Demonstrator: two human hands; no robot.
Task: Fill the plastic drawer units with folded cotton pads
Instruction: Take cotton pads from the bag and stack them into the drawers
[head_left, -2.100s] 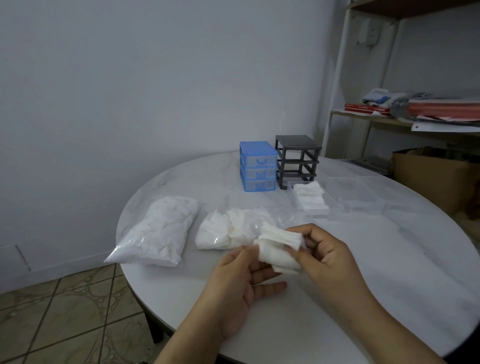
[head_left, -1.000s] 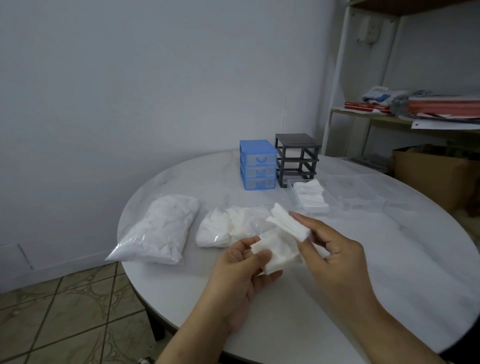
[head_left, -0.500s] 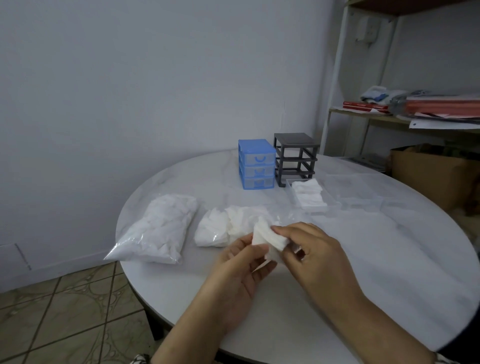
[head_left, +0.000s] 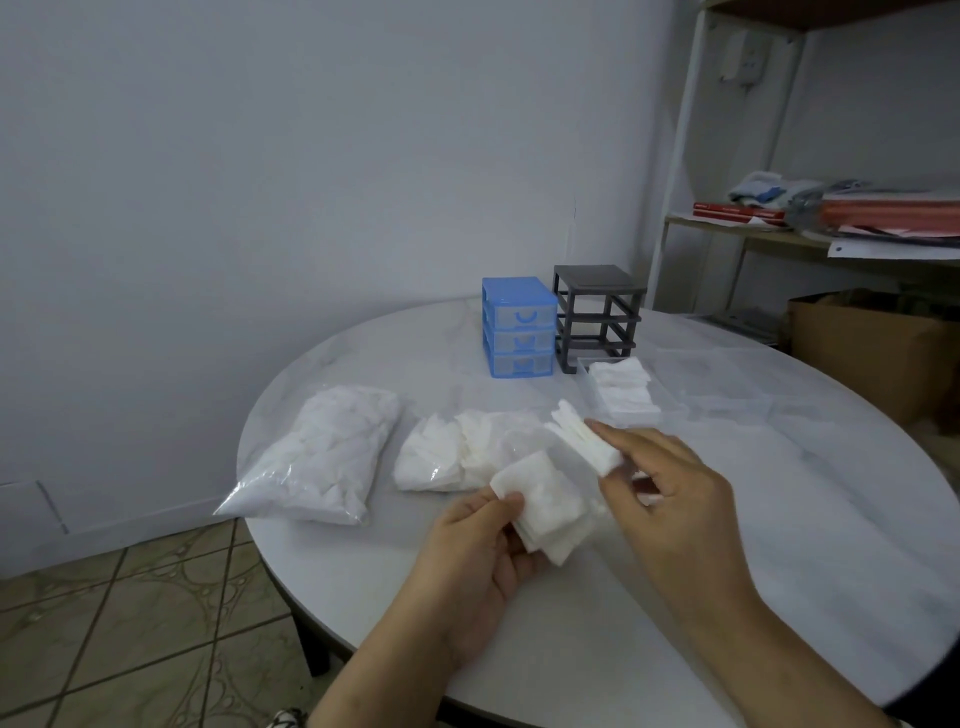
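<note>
Fingertips (head_left: 511, 501) of the left hand (head_left: 475, 553) pinch a small stack of cotton pads (head_left: 545, 506) at its near-left corner, low in the centre of the frame, thumb on top. Just right of it, the right hand (head_left: 670, 493) curls its fingers round a folded pad (head_left: 584, 439), held edge-up and tilted toward the upper left; how many layers are in it is hard to tell. Both bundles sit above the round white table (head_left: 779, 545), whose near rim is cut off at the bottom of the frame.

Behind the hands, mid-frame, lies an opened clear bag of pads (head_left: 457, 452), and left of that a fuller sealed bag (head_left: 327, 462) reaching the table's left edge. No print readable on either.

Further up, a clear drawer (head_left: 621, 392) lies on the table, packed with folded pads. Right of it are more clear trays (head_left: 722, 384), so transparent their outlines barely show. Behind the drawer stands the dark grey frame (head_left: 597, 317), its slots open, touching or just beside the blue drawer unit (head_left: 518, 327) with all three drawers in.

Upper right, a shelf (head_left: 748, 234) carries red books (head_left: 737, 210) with lettering too small to read, and a cardboard box (head_left: 872, 343) sits below.
</note>
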